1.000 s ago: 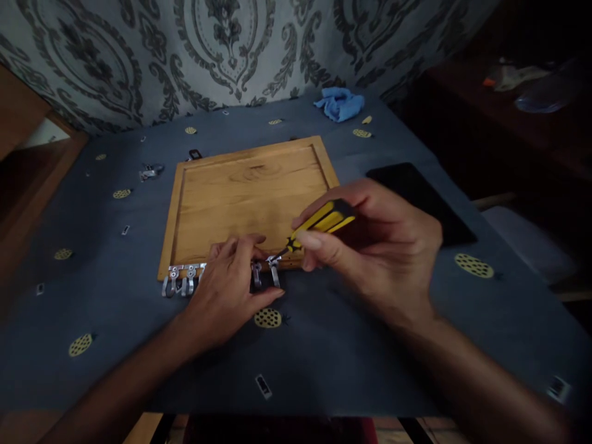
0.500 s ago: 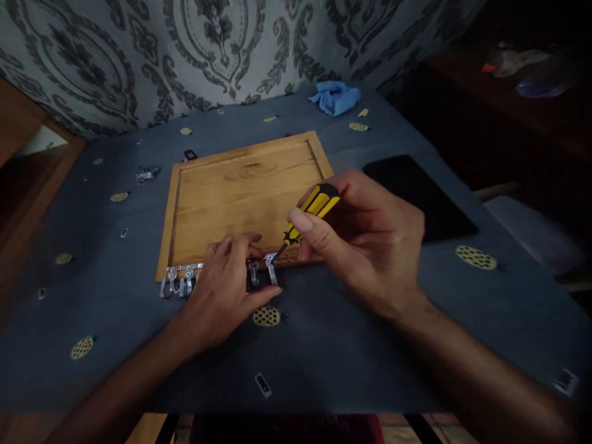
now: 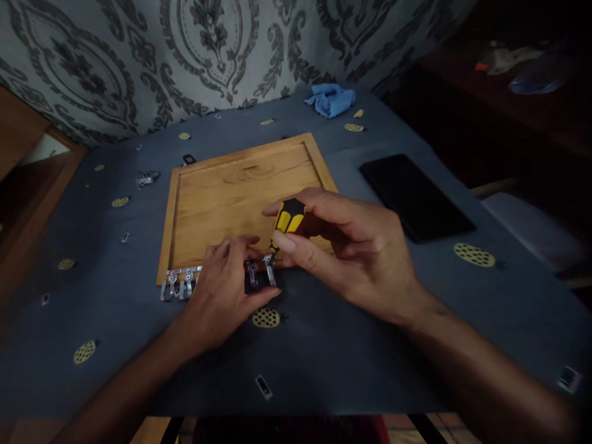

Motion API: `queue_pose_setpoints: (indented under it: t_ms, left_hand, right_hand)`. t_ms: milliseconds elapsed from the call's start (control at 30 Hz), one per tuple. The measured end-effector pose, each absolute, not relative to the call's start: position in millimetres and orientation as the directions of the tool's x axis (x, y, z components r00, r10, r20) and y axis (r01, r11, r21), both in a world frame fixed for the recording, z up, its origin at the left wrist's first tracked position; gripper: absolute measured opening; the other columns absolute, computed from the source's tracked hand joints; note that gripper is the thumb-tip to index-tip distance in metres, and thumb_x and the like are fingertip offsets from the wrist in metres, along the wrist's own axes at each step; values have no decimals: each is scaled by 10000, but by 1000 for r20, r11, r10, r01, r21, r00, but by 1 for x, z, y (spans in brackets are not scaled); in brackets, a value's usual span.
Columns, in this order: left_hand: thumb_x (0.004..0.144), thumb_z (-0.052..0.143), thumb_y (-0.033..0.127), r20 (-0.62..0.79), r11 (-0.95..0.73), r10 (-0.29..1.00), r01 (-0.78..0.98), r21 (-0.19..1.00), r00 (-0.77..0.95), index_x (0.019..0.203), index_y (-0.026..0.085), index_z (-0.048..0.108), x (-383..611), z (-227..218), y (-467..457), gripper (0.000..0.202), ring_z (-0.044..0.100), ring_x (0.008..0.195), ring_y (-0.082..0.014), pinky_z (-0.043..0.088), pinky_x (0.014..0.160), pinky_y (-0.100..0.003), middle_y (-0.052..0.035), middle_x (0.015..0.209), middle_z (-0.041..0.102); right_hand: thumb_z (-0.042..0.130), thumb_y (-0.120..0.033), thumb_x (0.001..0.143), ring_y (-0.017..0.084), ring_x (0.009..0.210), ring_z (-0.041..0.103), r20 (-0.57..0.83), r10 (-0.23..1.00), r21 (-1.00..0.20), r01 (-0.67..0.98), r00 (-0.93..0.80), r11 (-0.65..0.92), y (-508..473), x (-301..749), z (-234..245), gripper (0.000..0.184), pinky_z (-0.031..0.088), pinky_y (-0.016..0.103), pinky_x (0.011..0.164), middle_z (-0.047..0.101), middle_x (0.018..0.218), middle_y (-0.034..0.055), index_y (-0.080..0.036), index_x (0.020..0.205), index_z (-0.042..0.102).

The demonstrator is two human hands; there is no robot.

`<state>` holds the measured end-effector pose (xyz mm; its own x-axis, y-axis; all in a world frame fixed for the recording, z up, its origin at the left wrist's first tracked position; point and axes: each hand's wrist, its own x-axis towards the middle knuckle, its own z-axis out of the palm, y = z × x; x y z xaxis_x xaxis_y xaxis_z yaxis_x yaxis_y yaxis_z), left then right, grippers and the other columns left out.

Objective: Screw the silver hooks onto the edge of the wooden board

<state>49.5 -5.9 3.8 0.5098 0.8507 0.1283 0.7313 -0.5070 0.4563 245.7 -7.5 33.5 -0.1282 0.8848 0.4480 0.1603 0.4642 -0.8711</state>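
Observation:
A wooden board (image 3: 240,194) with a raised rim lies on the blue cloth. Along its near edge runs a metal hook rail (image 3: 185,280) with several silver hooks. My left hand (image 3: 222,293) lies over the rail's middle, fingers curled down on it. My right hand (image 3: 342,250) pinches a yellow and black screwdriver (image 3: 287,220), held steeply, its tip at the rail's right-end hook (image 3: 269,271).
A black phone (image 3: 414,197) lies right of the board. A crumpled blue cloth (image 3: 329,98) sits at the far edge by the patterned wall. A small metal part (image 3: 145,179) and a black clip (image 3: 188,159) lie left of the board.
My right hand has swung the screwdriver handle leftward and more upright over the right-end hook. My left hand has stayed on the rail.

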Motion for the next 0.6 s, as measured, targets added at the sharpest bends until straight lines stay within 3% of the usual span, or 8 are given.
queue_pose_setpoints:
  t_ms: [267, 400, 500, 600]
  left_hand:
    - [775, 807, 286, 98, -504, 847, 732, 459, 522, 1196, 204, 453, 51, 6, -7, 557, 596, 1123, -309, 446, 952, -494, -87, 1173, 651]
    - [764, 821, 315, 53, -478, 851, 727, 493, 523, 1225, 182, 444, 53, 10, -5, 611, 581, 1159, -313, 440, 974, -487, -107, 1198, 643]
    - [765, 821, 367, -7, -451, 854, 746, 490, 520, 1222, 182, 459, 53, 13, -4, 612, 574, 1174, -322, 438, 977, -494, -105, 1174, 648]
    - [765, 815, 436, -6, -467, 845, 744, 478, 534, 1253, 151, 451, 52, 14, -3, 672, 552, 1214, -330, 428, 999, -489, -142, 1252, 620]
  right_hand:
    - [779, -411, 791, 100, 543, 593, 347, 937, -928, 129, -42, 350, -9, 242, 34, 257, 506, 250, 461, 681, 841, 13, -202, 789, 629]
    - [824, -394, 738, 96, 480, 609, 339, 941, -933, 129, -3, 337, -9, 239, 34, 259, 528, 239, 450, 683, 796, -3, -218, 780, 639]
    - [769, -399, 792, 115, 512, 653, 349, 937, -921, 174, -32, 349, -9, 243, 27, 227, 580, 235, 481, 719, 865, 13, -258, 963, 718]
    - [692, -455, 846, 174, 570, 701, 365, 927, -880, 294, -81, 372, -9, 252, 16, 356, 637, 299, 579, 746, 829, 28, -312, 1171, 717]
